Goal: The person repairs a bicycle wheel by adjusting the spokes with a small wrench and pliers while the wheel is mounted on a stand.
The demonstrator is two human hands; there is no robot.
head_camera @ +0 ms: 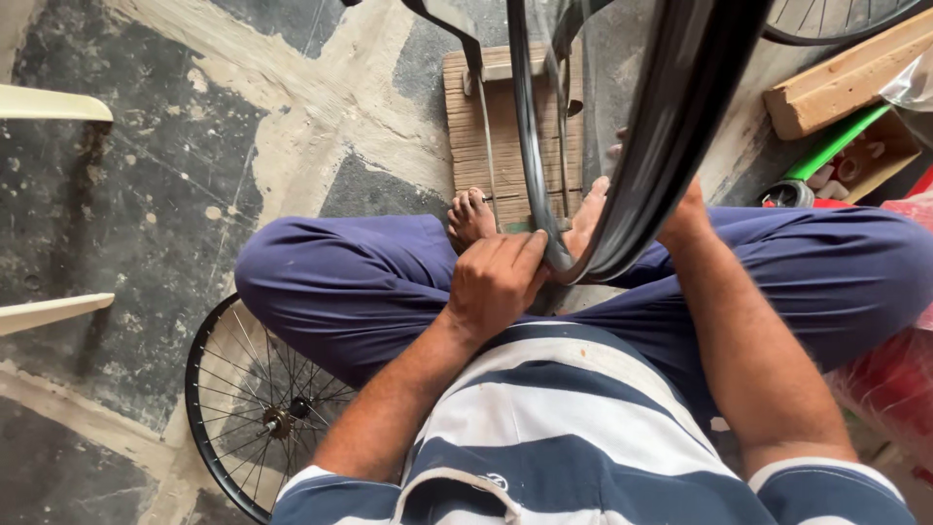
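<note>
I sit cross-legged in blue trousers, with a black bicycle rim (671, 126) standing upright between my knees. My left hand (496, 282) grips the bottom of a thin black rim or hoop (525, 146) beside it, fingers curled round its lower edge. My right hand (685, 209) is mostly hidden behind the thick black rim and seems to hold it from the far side. Both bare feet rest on a slatted wooden board (466, 126).
A spoked black wheel (253, 408) lies flat on the floor under my left knee. A wooden block (846, 78), a green tube (836, 141) and a cardboard box stand at the upper right. Red plastic bags (894, 379) lie at the right. Pale chair legs (53, 102) stick in from the left.
</note>
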